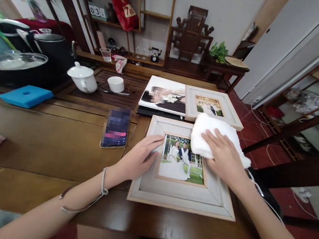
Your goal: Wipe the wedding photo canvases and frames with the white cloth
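Observation:
A pale wooden picture frame (pixel 183 194) with a wedding photo lies flat on the wooden table (pixel 43 148) in front of me. My left hand (pixel 140 157) rests on the frame's left border, fingers stretched out flat. My right hand (pixel 224 155) presses a white folded cloth (pixel 206 134) onto the frame's upper right corner, fingers spread over it. A second, similar frame (pixel 213 106) and a frameless photo print (pixel 165 96) lie just beyond.
A phone (pixel 116 127) lies left of the frame. Further left are a blue sponge (pixel 26 96), a white teapot (pixel 83 77), a white cup (pixel 115 83) on a tea tray and black pots. A shelf rack (pixel 308 117) stands at the right.

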Available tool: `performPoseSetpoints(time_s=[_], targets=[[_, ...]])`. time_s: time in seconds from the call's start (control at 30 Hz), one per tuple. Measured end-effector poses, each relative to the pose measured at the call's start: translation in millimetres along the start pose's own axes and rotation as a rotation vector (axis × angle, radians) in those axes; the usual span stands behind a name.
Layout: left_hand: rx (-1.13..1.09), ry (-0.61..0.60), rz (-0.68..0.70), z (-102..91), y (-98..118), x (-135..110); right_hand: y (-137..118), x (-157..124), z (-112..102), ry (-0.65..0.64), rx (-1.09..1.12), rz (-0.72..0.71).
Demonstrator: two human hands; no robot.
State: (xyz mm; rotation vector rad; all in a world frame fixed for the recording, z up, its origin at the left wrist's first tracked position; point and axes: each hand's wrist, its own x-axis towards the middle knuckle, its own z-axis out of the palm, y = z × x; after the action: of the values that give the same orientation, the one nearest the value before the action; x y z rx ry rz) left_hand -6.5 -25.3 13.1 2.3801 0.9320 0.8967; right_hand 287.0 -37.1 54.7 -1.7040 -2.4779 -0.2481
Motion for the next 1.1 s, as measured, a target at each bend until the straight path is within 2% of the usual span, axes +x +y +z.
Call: performPoseSetpoints(time_s=[0.1, 0.2, 0.27, 0.4, 0.47, 0.57, 0.7, 0.8, 0.87, 0.97, 1.1], targets=[[-0.001, 0.0, -0.003, 0.4, -0.4, -0.6, -32.2, -0.8, -4.7, -0.08, -0.043, -0.056], [-0.007, 0.001, -0.015, 1.3, -0.8, -0.7, -63.5, -29.3, -22.4, -0.183, 0.009, -0.214], [-0.013, 0.006, -0.018, 1.7, -0.7, -0.4, -74.9, -56.0, -39.5, -0.221, 0.074, -0.333], [-0.014, 0.004, -0.034, 1.9, -0.1, 0.1, -65.7, -102.4, -70.5, -0.238, 0.191, -0.472], [-0.012, 0.004, -0.035, 1.8, 0.0, -0.1, -49.9, -111.8, -76.9, -0.244, 0.21, -0.459], [-0.012, 0.006, -0.028, 1.2, 0.3, -0.7, -24.1, -97.4, -70.9, -0.232, 0.177, -0.311], [0.0, -0.012, -0.043, -0.4, 2.4, -0.5, 0.4, -35.5, -42.9, -0.183, 0.086, -0.12], [0.006, -0.023, -0.058, -1.3, 3.9, 0.2, 1.1, 9.7, -19.9, -0.038, 0.072, -0.01], [0.003, -0.015, -0.052, -1.2, 3.9, 0.3, -9.4, 26.7, -9.6, -0.009, 0.062, -0.008], [-0.001, -0.003, -0.041, -0.4, 2.8, 0.0, -36.6, 27.6, -7.6, -0.093, 0.016, -0.058], [-0.003, -0.006, -0.041, 0.4, 2.7, -0.3, -73.6, -10.9, -30.8, -0.294, 0.069, -0.218]])
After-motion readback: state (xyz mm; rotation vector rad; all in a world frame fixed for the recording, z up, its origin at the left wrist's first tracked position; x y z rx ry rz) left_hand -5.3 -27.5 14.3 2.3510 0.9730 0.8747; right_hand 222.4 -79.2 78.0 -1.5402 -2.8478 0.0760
